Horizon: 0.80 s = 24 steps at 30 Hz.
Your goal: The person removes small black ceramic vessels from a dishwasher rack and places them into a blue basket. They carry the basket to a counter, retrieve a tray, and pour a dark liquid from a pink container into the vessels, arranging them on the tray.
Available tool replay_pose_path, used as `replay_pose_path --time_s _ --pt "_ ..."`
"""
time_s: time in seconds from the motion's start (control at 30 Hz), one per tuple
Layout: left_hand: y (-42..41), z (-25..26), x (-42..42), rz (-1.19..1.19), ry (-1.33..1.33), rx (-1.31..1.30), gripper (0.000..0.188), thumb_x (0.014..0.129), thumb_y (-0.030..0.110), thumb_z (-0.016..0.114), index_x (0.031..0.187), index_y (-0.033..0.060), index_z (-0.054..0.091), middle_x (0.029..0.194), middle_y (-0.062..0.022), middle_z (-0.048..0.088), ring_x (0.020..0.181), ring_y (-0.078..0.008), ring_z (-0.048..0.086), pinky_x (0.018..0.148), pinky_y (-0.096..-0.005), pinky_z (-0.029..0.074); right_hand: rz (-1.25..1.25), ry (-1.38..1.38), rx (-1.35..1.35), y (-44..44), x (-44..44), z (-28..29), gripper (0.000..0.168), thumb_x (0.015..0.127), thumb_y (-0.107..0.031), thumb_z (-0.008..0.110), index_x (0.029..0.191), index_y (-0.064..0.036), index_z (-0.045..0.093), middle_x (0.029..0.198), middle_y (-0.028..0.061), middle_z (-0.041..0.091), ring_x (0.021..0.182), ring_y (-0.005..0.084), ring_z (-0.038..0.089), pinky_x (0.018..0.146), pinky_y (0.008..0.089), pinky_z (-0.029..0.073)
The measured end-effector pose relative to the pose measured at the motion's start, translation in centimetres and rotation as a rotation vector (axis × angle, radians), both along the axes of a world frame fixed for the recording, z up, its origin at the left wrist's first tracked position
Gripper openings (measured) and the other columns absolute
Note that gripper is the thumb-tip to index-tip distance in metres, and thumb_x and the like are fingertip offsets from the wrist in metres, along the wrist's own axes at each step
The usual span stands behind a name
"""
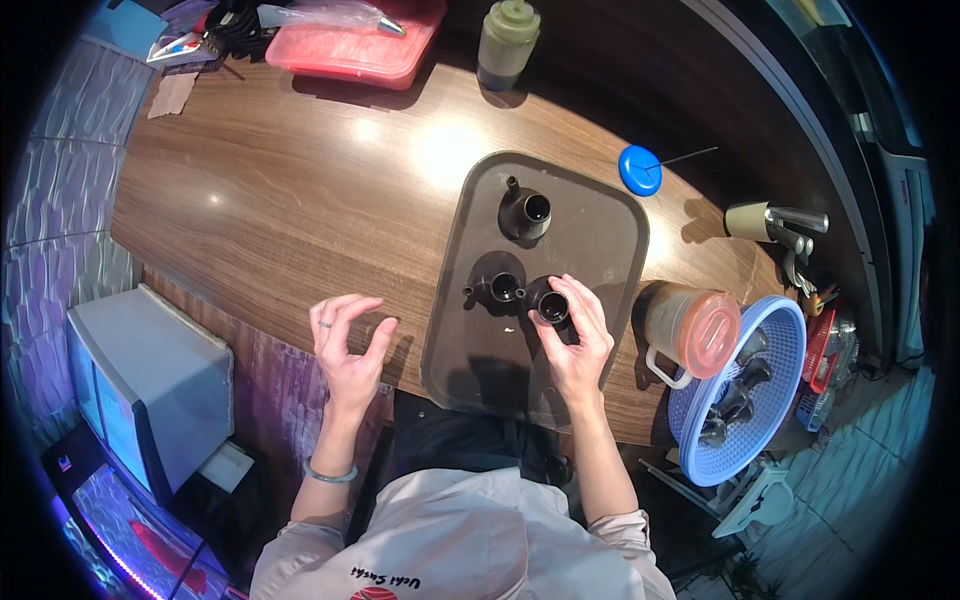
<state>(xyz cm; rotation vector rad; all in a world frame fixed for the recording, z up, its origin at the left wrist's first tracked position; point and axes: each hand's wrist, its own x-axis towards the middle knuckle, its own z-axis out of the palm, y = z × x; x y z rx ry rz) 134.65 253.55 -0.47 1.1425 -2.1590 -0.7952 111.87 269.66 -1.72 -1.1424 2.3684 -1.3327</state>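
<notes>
A dark brown tray (480,367) lies on the wooden table in front of me. On it stand small dark spouted bottles: one near the far end (524,217), one at the middle left (491,279), and a third (553,306) beside that one. My right hand (577,337) has its thumb and fingers around the third bottle. Over the table's near edge, left of the tray, my left hand (350,345) is raised with fingers curved and apart, holding nothing.
Right of the tray are a lidded pitcher (705,334) and a blue basket (787,390) with dark bottles. Beyond it lie a blue disc (640,170) and a utensil cup (748,221). A squeeze bottle (508,41) and a red-lidded container (352,56) occupy the far side.
</notes>
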Motion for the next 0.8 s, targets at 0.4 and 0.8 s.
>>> replay_pose_path --time_s 0.4,0.8 --pt "0.2 -0.3 -0.1 -0.002 0.015 0.009 0.026 0.076 0.014 0.083 0.099 0.0088 0.072 0.1 -0.0069 0.066 0.103 -0.0269 0.055 0.092 -0.0393 0.045 0.149 0.282 0.179 -0.1 -1.2 3.3 0.048 0.07 -0.003 0.076 0.117 -0.005 0.069 0.114 0.0111 0.067 0.114 0.0307 0.061 0.097 0.0428 0.045" --pt "0.8 -0.4 -0.4 -0.043 0.02 0.024 0.024 0.077 0.013 0.082 0.099 0.0074 0.072 0.1 -0.0078 0.066 0.101 -0.0269 0.056 0.092 -0.0388 0.045 0.14 0.305 0.194 -0.1 -0.9 3.6 0.049 0.069 -0.004 0.077 0.117 -0.007 0.069 0.111 0.0089 0.068 0.111 0.0287 0.062 0.095 0.0412 0.045"
